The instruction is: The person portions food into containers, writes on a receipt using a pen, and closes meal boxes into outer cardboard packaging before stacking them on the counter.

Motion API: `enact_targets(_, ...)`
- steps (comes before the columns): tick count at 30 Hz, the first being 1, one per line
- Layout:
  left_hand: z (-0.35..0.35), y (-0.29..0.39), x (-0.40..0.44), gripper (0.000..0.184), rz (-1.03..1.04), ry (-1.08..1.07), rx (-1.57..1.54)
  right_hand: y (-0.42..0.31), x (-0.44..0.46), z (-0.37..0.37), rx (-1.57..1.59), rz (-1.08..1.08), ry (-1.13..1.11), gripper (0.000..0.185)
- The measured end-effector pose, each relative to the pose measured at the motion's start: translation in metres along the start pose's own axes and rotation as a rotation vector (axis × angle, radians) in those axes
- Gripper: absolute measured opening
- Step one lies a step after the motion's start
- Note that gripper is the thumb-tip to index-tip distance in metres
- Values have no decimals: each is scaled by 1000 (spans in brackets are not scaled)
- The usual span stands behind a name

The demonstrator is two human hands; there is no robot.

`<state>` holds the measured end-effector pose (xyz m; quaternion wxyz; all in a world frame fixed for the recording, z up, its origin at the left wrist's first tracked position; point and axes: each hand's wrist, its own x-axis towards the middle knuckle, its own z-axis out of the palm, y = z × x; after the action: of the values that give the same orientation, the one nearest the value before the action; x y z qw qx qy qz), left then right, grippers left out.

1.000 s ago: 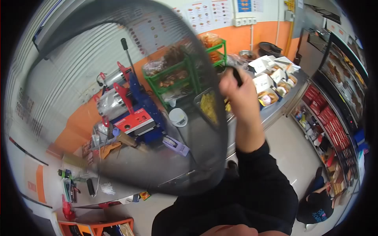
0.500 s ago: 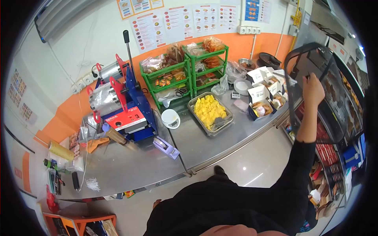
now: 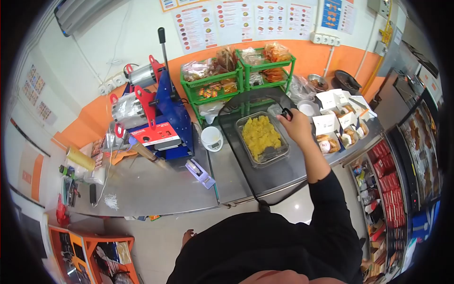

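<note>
My right hand (image 3: 294, 125) is closed on the black handle of a dark mesh food cover (image 3: 288, 176). Through its thin netting I see a clear-sided tray (image 3: 286, 150) of crumbly yellow food (image 3: 260, 135), with a greyish, partly see-through thing at its near end. The cover's rim surrounds the tray, its near edge reaching past the table's front. I cannot tell whether the rim touches the tabletop. Low by my side hangs my left hand (image 3: 188, 235), holding nothing that I can see; its fingers look loosely apart, and the rest is hidden by my body.
Left of the cover are a white scale (image 3: 212, 139), a purple tape dispenser (image 3: 200, 173) and a blue-and-red roller sealing machine (image 3: 163, 132). Green racks (image 3: 213, 84) of bagged goods stand behind. Open boxes of buns (image 3: 347, 137) line the right side. Shelves (image 3: 388, 189) stand farther right.
My right hand has brought the mesh cover leftward from beside the right-hand shelves to over the tray of yellow food. The camera view has shifted slightly. My left hand stays low.
</note>
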<state>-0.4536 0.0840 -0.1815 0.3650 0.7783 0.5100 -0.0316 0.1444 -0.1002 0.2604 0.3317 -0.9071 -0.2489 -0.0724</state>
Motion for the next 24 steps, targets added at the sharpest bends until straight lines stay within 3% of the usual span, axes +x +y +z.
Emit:
enact_targets(8, 9, 33, -76, 46, -229, 17, -45, 16, 39, 99, -57, 67, -126, 35)
enact_targets(14, 34, 62, -88, 46, -246, -33, -76, 45, 39, 167, -91, 43, -125, 36)
enact_targets(22, 38, 103, -85, 46, -194, -79, -100, 49, 44, 181, -44, 79, -143, 36)
enact_targets(24, 38, 112, -81, 46, -181, -112, -96, 45, 42, 171, 87, 107, -153, 35)
